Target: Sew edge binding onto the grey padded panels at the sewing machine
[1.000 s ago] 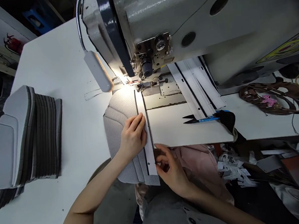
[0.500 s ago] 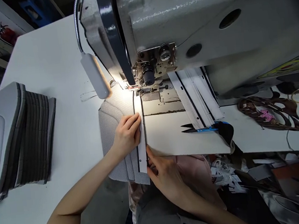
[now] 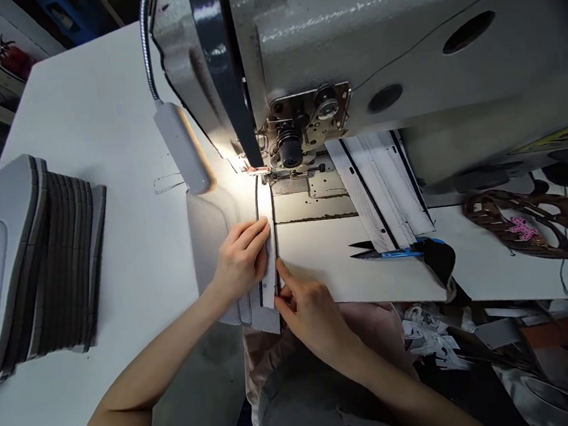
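Observation:
A grey mesh fabric panel [image 3: 208, 230] lies under the sewing machine [image 3: 290, 149], its lower end hanging past the table's front edge. Along its right side runs a white strip [image 3: 269, 285] with black edging, whose upper end reaches the needle area. My left hand [image 3: 241, 260] rests on panel and strip, its bent fingers pressed together on the strip just in front of the presser foot. Closer to me, my right hand [image 3: 316, 313] pinches the strip's right edge between thumb and index finger. The presser foot itself is partly hidden by glare.
A stack of grey padded pieces [image 3: 62, 261] stands on the left. Right of the needle lie several white strips [image 3: 377, 190], blue-handled scissors [image 3: 393, 253] and a brown hair claw [image 3: 531, 226]. A lamp [image 3: 185, 149] hangs left of the machine head.
The panel and white strip have moved away from me, further under the machine. My right hand has moved slightly up along the edge. My left hand stays almost in place. The view has shifted slightly.

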The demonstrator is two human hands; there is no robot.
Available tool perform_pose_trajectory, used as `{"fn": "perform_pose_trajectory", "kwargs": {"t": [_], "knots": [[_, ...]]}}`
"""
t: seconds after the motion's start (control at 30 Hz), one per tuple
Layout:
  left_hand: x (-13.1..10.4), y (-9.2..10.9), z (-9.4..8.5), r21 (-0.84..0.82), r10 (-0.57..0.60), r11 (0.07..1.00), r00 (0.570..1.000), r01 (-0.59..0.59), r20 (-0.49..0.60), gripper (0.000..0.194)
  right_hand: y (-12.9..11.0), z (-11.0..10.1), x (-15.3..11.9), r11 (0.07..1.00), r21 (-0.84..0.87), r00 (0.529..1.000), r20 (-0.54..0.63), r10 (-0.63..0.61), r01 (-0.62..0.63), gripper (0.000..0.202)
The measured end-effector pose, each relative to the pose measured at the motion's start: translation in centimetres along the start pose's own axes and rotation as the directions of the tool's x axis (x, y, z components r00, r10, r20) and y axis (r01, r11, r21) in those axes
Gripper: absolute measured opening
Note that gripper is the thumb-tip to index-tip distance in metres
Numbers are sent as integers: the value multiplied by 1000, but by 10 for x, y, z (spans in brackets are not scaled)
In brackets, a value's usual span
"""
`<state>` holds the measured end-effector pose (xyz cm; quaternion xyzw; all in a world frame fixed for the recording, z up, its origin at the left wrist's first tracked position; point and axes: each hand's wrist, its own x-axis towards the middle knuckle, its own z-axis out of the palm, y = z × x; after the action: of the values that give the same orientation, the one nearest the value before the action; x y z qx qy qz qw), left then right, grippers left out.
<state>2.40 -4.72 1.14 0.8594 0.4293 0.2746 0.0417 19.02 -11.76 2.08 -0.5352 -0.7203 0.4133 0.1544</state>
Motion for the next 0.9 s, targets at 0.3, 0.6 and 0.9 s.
{"fn": "perform_pose_trajectory", "kwargs": {"t": [0.3, 0.6, 0.9], "knots": [[8, -11, 3, -3, 20, 1000, 1000, -20, -9, 38, -6, -5, -1, 995, 80, 996, 80, 48, -54, 73], [14, -20, 6, -9, 3, 1000, 1000, -3, 7, 36, -3, -7, 15, 990, 109, 995, 54, 80, -86, 65], [20, -24, 9, 6, 18, 1000, 1000, -18, -20, 33, 8, -5, 24, 991, -123, 989, -132, -69, 53, 50]]}}
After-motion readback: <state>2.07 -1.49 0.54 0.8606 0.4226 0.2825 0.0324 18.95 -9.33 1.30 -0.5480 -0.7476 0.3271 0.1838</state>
